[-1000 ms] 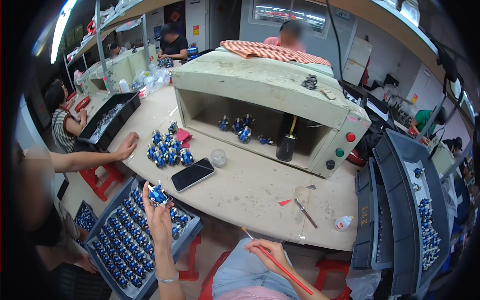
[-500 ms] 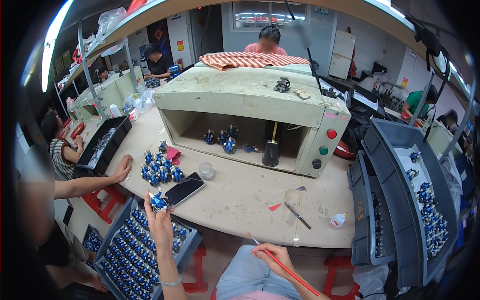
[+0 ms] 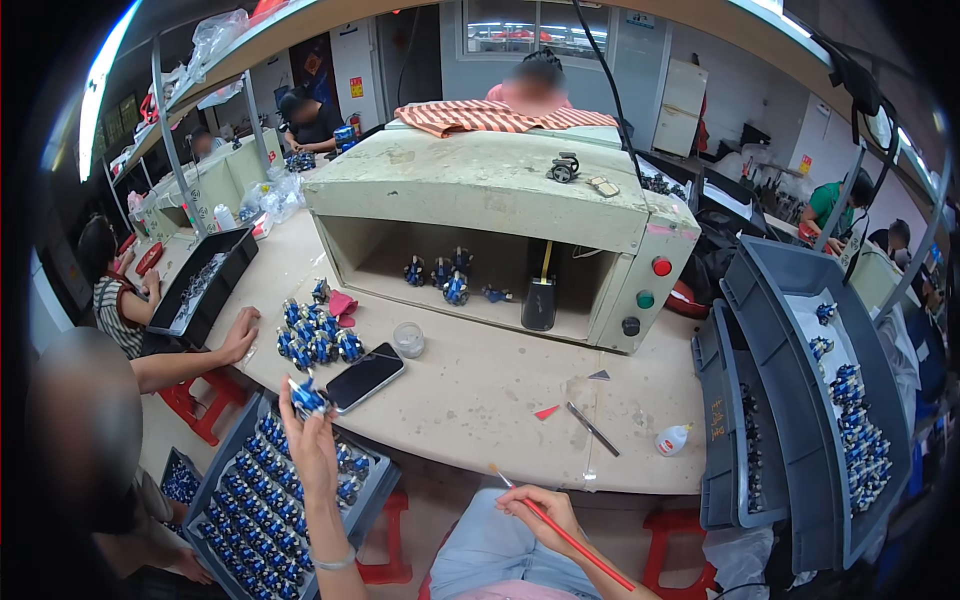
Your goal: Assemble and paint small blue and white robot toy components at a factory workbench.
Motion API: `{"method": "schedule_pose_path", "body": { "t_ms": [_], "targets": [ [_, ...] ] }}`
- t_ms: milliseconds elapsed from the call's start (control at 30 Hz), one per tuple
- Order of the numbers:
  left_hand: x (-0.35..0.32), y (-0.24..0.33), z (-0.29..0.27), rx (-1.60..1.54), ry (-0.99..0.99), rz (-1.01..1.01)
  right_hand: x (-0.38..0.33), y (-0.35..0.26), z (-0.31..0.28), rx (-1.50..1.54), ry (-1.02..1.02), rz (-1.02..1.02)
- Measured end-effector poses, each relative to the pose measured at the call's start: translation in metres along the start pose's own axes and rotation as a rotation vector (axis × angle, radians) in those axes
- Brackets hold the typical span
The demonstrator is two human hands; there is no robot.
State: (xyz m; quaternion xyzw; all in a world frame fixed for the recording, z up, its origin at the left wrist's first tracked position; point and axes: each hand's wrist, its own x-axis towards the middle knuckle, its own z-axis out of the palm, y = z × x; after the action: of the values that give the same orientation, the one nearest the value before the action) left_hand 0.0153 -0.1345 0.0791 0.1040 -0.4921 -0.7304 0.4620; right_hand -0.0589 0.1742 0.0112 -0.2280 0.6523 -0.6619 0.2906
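Note:
My left hand (image 3: 312, 455) is raised above a grey crate, its fingers closed on a small blue toy (image 3: 308, 397) with dark and pale parts. The kind of toy is too small to tell exactly. In my right hand (image 3: 540, 512), over my lap, is a thin paintbrush (image 3: 570, 541) with a red handle. Its bristle tip points up and left, apart from the toy. Beside the raised toy lies a black phone (image 3: 366, 377) on the bench. Similar blue toys (image 3: 316, 336) are clustered just beyond it.
Rows of toys fill the grey crate (image 3: 372, 505) at lower left. A pale open-fronted cabinet (image 3: 480, 198) stands on the bench (image 3: 480, 400). A small jar (image 3: 408, 340), a knife (image 3: 593, 430) and a white bottle (image 3: 673, 439) lie around. A co-worker's hand (image 3: 240, 335) rests at left.
The whole view has shifted slightly. My left hand still grips the toy, turned a little, and my right hand keeps its hold on the paintbrush. The co-worker at left has leaned further into view.

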Motion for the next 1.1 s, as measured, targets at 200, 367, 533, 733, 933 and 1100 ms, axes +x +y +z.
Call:
{"method": "schedule_pose_path", "body": {
  "t_ms": [200, 367, 533, 733, 933, 1100],
  "targets": [
    [0.083, 0.025, 0.063, 0.124, -0.161, 0.189, 0.004, -0.004, -0.01, 0.021, 0.032, -0.043],
    [0.163, 0.024, 0.121, 0.25, -0.246, 0.348, 0.014, -0.004, -0.021, 0.029, 0.072, -0.127],
    [0.25, -0.007, 0.174, 0.496, -0.191, 0.456, 0.031, 0.006, -0.038, -0.31, 0.154, -0.39],
    [0.326, -0.035, 0.236, 0.889, 0.022, 0.774, 0.043, 0.013, -0.045, -0.62, 0.14, -0.727],
    [0.366, -0.061, 0.29, 0.942, 0.124, 0.845, 0.042, 0.025, -0.045, -0.786, 0.101, -0.792],
    [0.357, -0.07, 0.331, 0.907, 0.137, 0.713, 0.045, 0.03, -0.047, -0.889, 0.118, -0.778]
  ]
}}
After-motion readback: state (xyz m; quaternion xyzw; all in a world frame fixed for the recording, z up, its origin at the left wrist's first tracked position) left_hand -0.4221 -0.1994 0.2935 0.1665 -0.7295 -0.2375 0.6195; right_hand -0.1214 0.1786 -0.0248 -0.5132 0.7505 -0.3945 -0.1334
